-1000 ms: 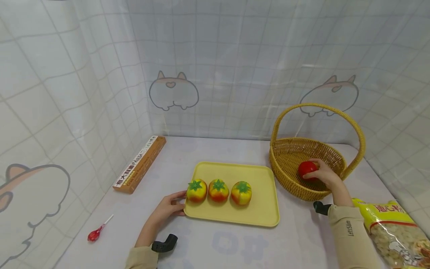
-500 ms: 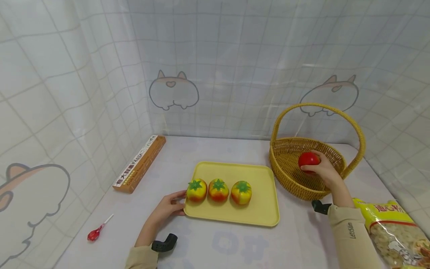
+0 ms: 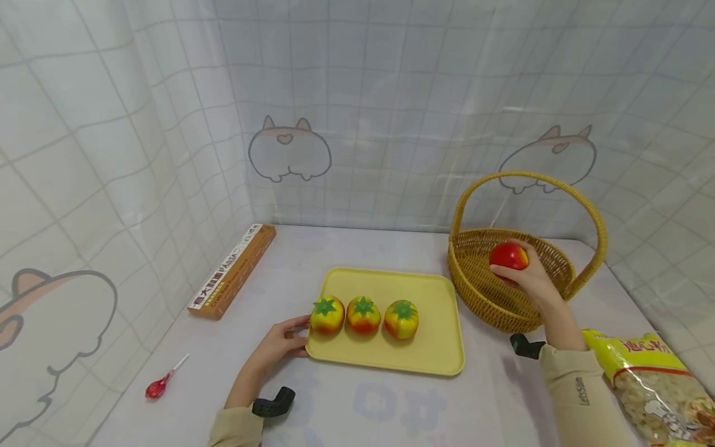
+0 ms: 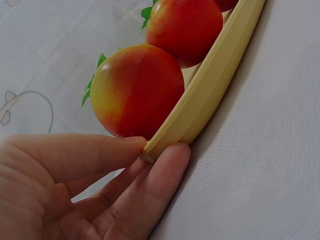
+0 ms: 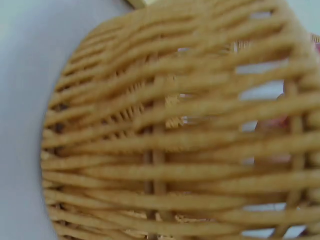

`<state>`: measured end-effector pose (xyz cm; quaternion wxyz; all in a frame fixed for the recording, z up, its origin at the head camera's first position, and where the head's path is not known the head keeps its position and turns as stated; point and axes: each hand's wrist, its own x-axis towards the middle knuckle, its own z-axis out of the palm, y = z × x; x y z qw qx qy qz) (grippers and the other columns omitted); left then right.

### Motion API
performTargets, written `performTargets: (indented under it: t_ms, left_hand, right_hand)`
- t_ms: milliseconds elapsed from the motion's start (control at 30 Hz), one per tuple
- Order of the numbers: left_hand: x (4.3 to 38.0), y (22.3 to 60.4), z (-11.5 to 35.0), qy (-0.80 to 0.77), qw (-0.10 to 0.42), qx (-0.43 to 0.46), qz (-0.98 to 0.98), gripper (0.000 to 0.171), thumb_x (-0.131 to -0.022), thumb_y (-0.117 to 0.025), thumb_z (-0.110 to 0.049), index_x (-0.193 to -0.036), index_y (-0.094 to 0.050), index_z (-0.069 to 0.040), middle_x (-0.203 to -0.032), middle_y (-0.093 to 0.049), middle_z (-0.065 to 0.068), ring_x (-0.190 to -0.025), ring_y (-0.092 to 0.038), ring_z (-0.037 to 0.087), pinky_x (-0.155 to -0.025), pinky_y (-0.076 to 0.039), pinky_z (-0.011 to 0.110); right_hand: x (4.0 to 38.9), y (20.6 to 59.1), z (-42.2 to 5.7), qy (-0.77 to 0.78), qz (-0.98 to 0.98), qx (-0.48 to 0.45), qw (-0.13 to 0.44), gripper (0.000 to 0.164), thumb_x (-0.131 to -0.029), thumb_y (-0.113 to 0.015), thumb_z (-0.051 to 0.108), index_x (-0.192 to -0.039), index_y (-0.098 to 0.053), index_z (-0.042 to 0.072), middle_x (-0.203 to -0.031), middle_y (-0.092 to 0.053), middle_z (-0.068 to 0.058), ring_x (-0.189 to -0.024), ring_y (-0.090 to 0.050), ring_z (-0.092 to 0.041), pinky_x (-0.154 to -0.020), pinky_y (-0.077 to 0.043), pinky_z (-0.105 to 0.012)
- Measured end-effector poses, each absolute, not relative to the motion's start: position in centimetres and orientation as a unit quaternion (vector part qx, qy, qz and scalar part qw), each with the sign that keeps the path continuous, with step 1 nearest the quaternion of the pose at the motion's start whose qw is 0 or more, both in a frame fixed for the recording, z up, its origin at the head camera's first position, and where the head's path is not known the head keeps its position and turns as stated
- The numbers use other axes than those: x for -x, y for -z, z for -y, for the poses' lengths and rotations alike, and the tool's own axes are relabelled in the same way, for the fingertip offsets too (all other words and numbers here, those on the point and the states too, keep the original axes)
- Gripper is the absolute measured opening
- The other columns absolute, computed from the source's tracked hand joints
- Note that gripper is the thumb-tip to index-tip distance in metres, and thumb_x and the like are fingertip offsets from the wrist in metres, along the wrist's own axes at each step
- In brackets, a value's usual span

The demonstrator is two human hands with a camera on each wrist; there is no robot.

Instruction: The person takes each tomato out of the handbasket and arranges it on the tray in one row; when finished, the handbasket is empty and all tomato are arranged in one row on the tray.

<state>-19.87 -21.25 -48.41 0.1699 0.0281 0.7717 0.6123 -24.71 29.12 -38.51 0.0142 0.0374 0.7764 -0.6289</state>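
Observation:
My right hand [image 3: 530, 276] grips a red tomato [image 3: 508, 256] with a yellow patch, over the inside of the round wicker basket [image 3: 480, 298]. In the right wrist view the basket's woven wall [image 5: 165, 170] fills most of the picture and largely hides the hand and tomato. At the near left corner of the yellow tray [image 3: 385, 363], my left hand [image 3: 274, 347] pinches the rim; the left wrist view has the thumb on top and fingers [image 4: 167, 167] beneath. Three red-yellow tomatoes [image 3: 363, 316] with green leafy tops sit in a row on the tray, towards its left.
A brown pasta box [image 3: 237, 270] lies at the left rear. Nearer, a red lollipop [image 3: 158, 388] rests at the left. Beside the right sleeve lies a yellow-topped clear food bag [image 3: 653, 385]. The basket's tall handle [image 3: 527, 177] arches above it; a tiled-print curtain [image 3: 391, 124] stands behind.
My right hand has raised the tomato from the basket's bottom and shifted slightly left, turning it so its yellow patch shows. The left hand and tray have stayed put.

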Motion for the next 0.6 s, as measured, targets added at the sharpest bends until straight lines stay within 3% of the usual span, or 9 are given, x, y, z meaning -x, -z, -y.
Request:
performTargets:
  t_ms: [267,433,533,600]
  left_hand:
    - [19.9,48.4,21.1,-0.613,0.170,-0.021,-0.771,0.060,-0.083,-0.065,-0.008,-0.137,-0.041,0.001,-0.131,-0.046,0.024,-0.076,-0.059,0.020,-0.070,-0.056,0.029]
    - [19.9,48.4,21.2,-0.612,0.171,-0.024,-0.772,0.059,-0.084,-0.064,-0.008,-0.137,-0.041,0.001,-0.131,-0.045,0.024,-0.075,-0.060,0.020,-0.070,-0.056,0.030]
    - [19.9,48.4,21.2,-0.611,0.171,-0.026,-0.772,0.059,-0.084,-0.064,-0.008,-0.137,-0.040,0.001,-0.131,-0.045,0.024,-0.076,-0.060,0.020,-0.071,-0.056,0.030]
    - [19.9,48.5,21.2,-0.611,0.172,-0.026,-0.772,0.059,-0.084,-0.064,-0.008,-0.137,-0.040,0.001,-0.132,-0.045,0.025,-0.076,-0.060,0.020,-0.071,-0.056,0.030]
  right_hand:
    - [23.9,37.9,-27.8,0.735,-0.677,0.002,0.048,0.061,-0.088,-0.061,0.011,-0.130,-0.025,0.035,-0.137,-0.010,-0.010,-0.117,-0.031,-0.029,-0.079,-0.054,-0.031]
    - [23.3,37.5,-27.3,0.765,-0.639,0.050,0.070,0.047,-0.093,-0.043,0.008,-0.129,-0.027,0.035,-0.135,-0.010,-0.004,-0.113,-0.032,-0.024,-0.079,-0.054,-0.028]
    - [23.0,37.3,-27.0,0.765,-0.634,0.082,0.078,0.050,-0.091,-0.034,0.005,-0.133,-0.026,0.031,-0.135,-0.014,-0.002,-0.111,-0.036,-0.021,-0.082,-0.052,-0.031]
    - [22.6,37.4,-26.7,0.753,-0.647,0.094,0.075,0.053,-0.090,-0.034,0.005,-0.136,-0.025,0.030,-0.133,-0.018,-0.001,-0.108,-0.040,-0.017,-0.083,-0.052,-0.031]
